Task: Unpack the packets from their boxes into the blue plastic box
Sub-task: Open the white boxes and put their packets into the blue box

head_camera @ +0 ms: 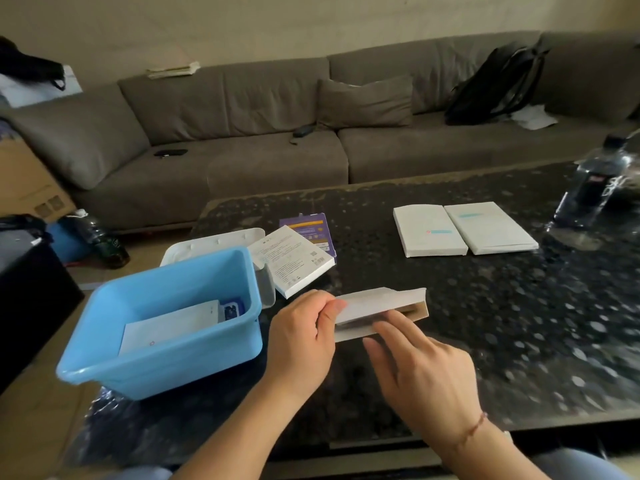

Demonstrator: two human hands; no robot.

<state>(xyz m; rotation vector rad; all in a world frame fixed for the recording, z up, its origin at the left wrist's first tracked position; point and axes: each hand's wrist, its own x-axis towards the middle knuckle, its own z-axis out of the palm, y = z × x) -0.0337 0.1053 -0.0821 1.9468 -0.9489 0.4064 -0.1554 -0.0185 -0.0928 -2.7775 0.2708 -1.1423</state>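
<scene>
My left hand (304, 327) pinches the open white box (377, 313) steady so right hand (419, 368), fingers straight, can reach its packet; blue plastic box (162, 327) waits nearby.

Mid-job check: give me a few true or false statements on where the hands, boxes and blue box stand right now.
1. The left hand pinches the open white box. True.
2. The blue box holds nothing. False: a white packet already lies inside.
3. Two flat white boxes lie side by side further back on the table. True.
4. The right hand grips the water bottle. False: its straight fingers reach to the open white box.
</scene>
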